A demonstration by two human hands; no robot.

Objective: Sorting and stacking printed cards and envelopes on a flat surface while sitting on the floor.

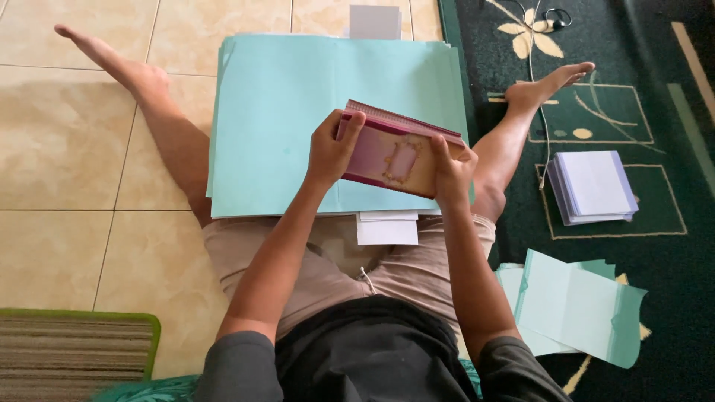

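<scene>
Tiles of beige floor [67, 149] fill the left side, with a striped mat edged in green [71, 353] at the lower left corner. The person sits on the floor with legs spread, and a wide stack of pale green paper sheets [283, 112] lies between the legs, reaching up to a small white sheet [375, 21] at the top edge. Above that stack the left hand [331, 152] holds the left end of a pink booklet stack [398, 152], thumb on its upper face and fingers curled under, so the grip is closed on it. The booklet stack is tilted, its decorated cover with a pale framed panel facing the camera and its layered edges showing along the top. The right hand [450, 171] closes on the right end of the same stack, fingers lying over the cover. Just below the hands, white paper slips [387, 227] poke out from under the green sheets, resting on the lap. Farther right is a dark green patterned carpet [670, 298], with a thin white cable [532, 74] running down it, a pile of white square papers [596, 186] near the right foot, and loose folded green sheets [577, 309] beside the right thigh.
</scene>
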